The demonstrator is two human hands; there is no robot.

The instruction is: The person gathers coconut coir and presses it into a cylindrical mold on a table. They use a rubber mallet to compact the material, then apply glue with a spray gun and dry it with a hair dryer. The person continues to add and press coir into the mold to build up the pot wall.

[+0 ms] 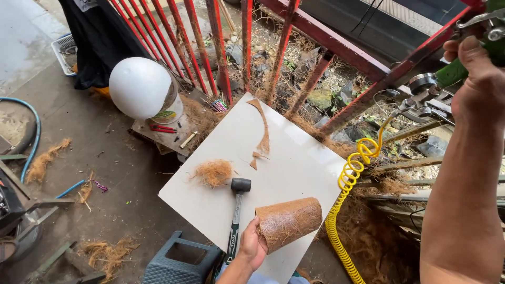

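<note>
On the white board [294,163]: one coir cone [289,221], one mallet [236,210], one fibre tuft [213,172].
Left hand [253,244] gripped the cone at the near edge; right hand [476,73] clasped a green air tool [452,71], far right; board's middle lay open.

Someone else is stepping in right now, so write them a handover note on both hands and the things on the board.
Left hand: grips the open end of the rolled coconut-fibre cone lying on the white board.
Right hand: raised, closed on the green-handled air tool with its yellow coiled hose.
Rubber mallet lies on the board beside the cone; loose fibre clump and trimmed strips lie further up.
Done: cone rolled. Left: tool not yet at the cone.
</note>
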